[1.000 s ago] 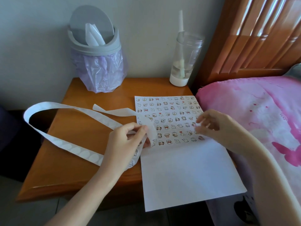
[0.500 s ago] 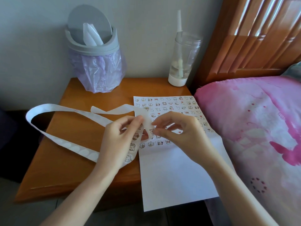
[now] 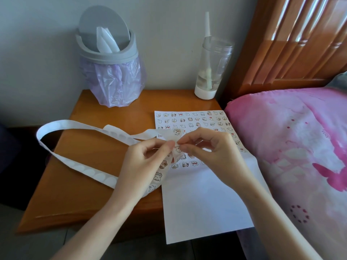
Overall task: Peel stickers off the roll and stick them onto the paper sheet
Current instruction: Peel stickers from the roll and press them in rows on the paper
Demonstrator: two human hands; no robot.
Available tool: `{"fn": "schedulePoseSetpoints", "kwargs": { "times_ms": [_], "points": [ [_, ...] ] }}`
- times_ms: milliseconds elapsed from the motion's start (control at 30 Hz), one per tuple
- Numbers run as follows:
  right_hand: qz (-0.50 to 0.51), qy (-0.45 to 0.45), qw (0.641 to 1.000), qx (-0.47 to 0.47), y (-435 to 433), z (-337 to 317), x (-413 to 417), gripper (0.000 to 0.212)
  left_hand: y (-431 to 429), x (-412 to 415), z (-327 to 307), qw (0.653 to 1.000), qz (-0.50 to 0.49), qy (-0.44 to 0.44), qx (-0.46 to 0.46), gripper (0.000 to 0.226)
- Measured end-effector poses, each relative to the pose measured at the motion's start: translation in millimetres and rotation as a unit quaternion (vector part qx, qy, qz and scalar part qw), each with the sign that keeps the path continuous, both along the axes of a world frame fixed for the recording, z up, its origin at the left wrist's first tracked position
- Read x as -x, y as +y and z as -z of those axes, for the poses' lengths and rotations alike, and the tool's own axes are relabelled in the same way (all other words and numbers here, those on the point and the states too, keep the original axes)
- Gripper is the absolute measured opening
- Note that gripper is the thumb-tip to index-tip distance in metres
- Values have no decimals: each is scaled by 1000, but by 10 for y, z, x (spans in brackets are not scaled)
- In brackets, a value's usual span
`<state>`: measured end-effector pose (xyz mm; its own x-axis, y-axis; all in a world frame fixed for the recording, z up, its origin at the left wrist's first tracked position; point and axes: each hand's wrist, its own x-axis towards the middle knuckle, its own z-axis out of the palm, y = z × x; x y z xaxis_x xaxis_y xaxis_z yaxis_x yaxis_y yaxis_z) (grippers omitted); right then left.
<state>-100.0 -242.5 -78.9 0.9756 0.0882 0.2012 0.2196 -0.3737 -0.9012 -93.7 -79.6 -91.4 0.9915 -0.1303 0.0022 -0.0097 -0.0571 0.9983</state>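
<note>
A white paper sheet lies on the right side of the wooden nightstand, its far half covered with rows of small cartoon stickers. The long white sticker strip loops out over the table's left edge, its peeled part showing empty round spots. My left hand grips the strip where stickers are still on it. My right hand pinches a sticker at the strip's bend, thumb and forefinger tips against my left fingertips, above the sheet's left edge.
A grey swing-lid bin with a purple bag stands at the table's back left. A clear plastic cup with a straw stands at the back right. A bed with a pink cover and a wooden headboard borders the right side.
My right hand left the sheet's right side and came over to the strip in my left hand, where it now pinches a sticker. The left hand stays on the strip.
</note>
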Motion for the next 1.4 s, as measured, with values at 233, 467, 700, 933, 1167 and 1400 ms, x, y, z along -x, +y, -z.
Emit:
{"fn": "schedulePoseSetpoints", "kwargs": {
  "times_ms": [233, 467, 700, 933, 1167, 1400],
  "points": [
    [3, -13, 999, 37, 1, 9, -1, 10, 7, 8, -2, 1000, -5, -24, -11, 11],
    [3, -14, 999, 45, -6, 2, -1, 9, 16, 9, 9, 999, 4, -38, -20, 12],
    [2, -20, 998, 57, -3, -3, 3, 14, 1, 23, 13, 999, -2, -37, -23, 9],
    [-19, -31, 993, 112, 2, -44, 29, 19, -6, -7, 64, 999, -18, -15, -30, 12],
    [40, 83, 992, 90, -662, -240, 51, 8, 12, -34, 124, 999, -13, -15, -50, 13],
    [85, 216, 968, 95, -1056, -203, 82, 5, 10, -51, 175, 995, -11, -40, -94, 9]
  ]
}}
